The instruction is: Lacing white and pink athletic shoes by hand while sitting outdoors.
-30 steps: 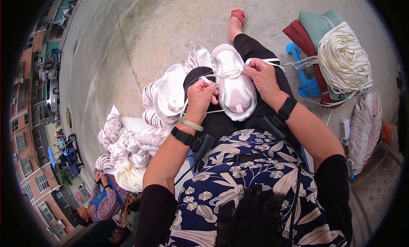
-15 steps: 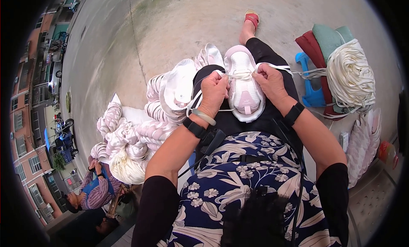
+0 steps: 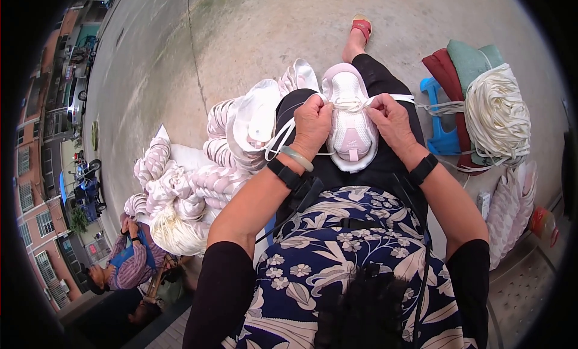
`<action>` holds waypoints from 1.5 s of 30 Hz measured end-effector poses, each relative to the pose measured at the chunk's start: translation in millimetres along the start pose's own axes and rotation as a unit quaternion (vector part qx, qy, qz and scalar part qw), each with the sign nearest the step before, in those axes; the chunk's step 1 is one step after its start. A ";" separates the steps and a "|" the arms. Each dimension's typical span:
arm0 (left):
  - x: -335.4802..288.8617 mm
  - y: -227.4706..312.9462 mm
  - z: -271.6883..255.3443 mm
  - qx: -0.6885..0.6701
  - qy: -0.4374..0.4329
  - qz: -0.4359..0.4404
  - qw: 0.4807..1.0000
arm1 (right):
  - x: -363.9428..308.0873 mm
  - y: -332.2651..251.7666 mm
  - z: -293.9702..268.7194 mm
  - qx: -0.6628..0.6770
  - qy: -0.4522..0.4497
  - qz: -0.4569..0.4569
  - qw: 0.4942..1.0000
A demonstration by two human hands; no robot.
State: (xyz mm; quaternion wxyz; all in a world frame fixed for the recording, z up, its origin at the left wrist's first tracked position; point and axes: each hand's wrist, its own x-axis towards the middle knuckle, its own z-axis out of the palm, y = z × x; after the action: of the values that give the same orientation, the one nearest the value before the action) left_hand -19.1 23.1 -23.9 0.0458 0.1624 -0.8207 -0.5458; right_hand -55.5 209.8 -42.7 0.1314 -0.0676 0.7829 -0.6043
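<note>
Both hands met over the lap in the head view, one on either side of a white mesh shoe upper with pale pink panels (image 3: 347,121). Curled nearly closed, the left hand (image 3: 312,126) pinched a flat white lace between thumb and forefinger at the shoe's left edge; loose loops of white lace (image 3: 281,135) hung beside that wrist. Opposite it, the right hand (image 3: 392,121) was also mostly closed, thumb and fingertips gripping lace at the shoe's right edge, and a white strip (image 3: 400,98) ran out past it over the thigh. Laces crossed the shoe between the two grips. The shoe sat on the person's black trousers (image 3: 292,102), its pull-tab end toward the body.

To the left, near the knee, lay a stack of nested white and pink uppers (image 3: 251,123), with a larger heap of pink-and-white pieces (image 3: 217,185) and a cream bundle of laces (image 3: 177,233) below. On the right, a thick coil of off-white laces (image 3: 497,111) rested against folded red cloth (image 3: 441,71) and green cloth (image 3: 469,55), beside a blue plastic object (image 3: 442,135). Farther left, a co-worker in a checked shirt (image 3: 132,268) appeared near the picture's rim.
</note>
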 end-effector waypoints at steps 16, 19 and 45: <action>-19.6 27.7 -17.9 0.214 -0.075 0.190 0.955 | -7.8 -46.3 19.6 -0.244 -0.008 -0.338 0.909; -19.1 28.0 -21.6 0.240 -0.118 0.147 0.952 | -6.4 -44.6 29.6 -0.288 -0.022 -0.302 0.908; -14.8 16.1 -14.7 0.160 -0.092 0.168 0.968 | -2.4 -59.3 47.2 -0.414 -0.036 -0.195 0.889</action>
State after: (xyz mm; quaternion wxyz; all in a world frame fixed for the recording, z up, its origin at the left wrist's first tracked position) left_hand -5.0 20.4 -1.8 0.0346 -0.0237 -0.9136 -0.4045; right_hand -42.8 151.2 3.7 -0.0006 -0.2892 0.9277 -0.2362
